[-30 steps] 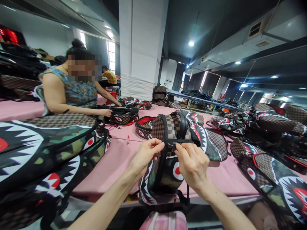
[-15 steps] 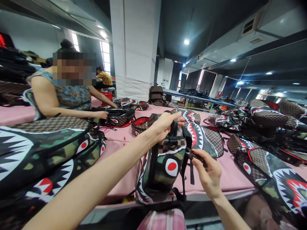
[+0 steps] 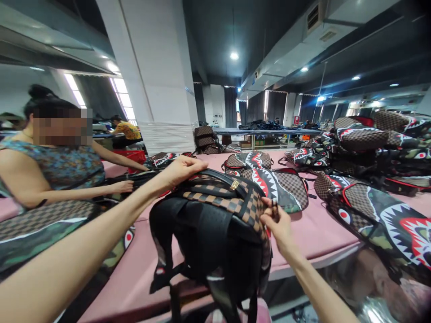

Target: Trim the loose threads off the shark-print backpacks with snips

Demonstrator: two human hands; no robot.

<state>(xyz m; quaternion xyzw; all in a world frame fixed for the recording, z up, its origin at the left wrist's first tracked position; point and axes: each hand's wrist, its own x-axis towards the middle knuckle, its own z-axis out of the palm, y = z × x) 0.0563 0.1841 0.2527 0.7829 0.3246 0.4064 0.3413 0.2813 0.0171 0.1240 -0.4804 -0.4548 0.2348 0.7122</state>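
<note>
A backpack (image 3: pixel 215 233) stands in front of me with its black padded back and shoulder straps facing me and its brown checked top upward. My left hand (image 3: pixel 188 170) is closed at the far left end of its black top handle (image 3: pixel 222 176), which carries a gold-coloured buckle. My right hand (image 3: pixel 278 226) is at the bag's right upper edge, fingers pinched close to the checked side. Dark small snips (image 3: pixel 275 210) show between those fingers, partly hidden.
A pink-covered table (image 3: pixel 319 237) holds a shark-print backpack (image 3: pixel 269 179) behind mine. More backpacks (image 3: pixel 380 220) are piled at the right, and another backpack (image 3: pixel 50 229) lies at the left. A co-worker (image 3: pixel 57 166) sits at the left, hands on a dark bag.
The backpack has been turned from its camouflage side with the red-and-white eye to its black back. My left hand has moved left with the handle; the view has swung right.
</note>
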